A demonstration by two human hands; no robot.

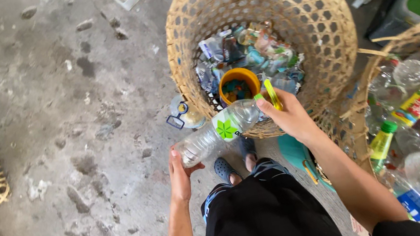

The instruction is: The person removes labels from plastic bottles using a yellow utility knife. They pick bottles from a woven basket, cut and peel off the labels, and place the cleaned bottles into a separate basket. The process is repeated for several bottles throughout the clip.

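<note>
Grey concrete floor (50, 104) lay underfoot; mid-frame, left hand (180, 176) cupped a clear bottle (212, 134), right hand (290, 117) fingers clamped on its neck; woven basket (318, 22) above part-filled, right basket (376, 66) full.

— Inspector, what does the person wear?

— Black shorts (262, 216), loose, with a thin light-blue stripe at the left hem. A dark sleeve edge (402, 229) shows at the right upper arm.

— Forearms?

— Both bare, no sleeves below the elbow. The left hand (180, 176) and right hand (291, 116) carry no gloves, rings or watch that I can make out.

— Footwear?

— Dark blue perforated clogs (225, 169), rounded toes, one on each foot; the right one is partly hidden by the bottle.
</note>
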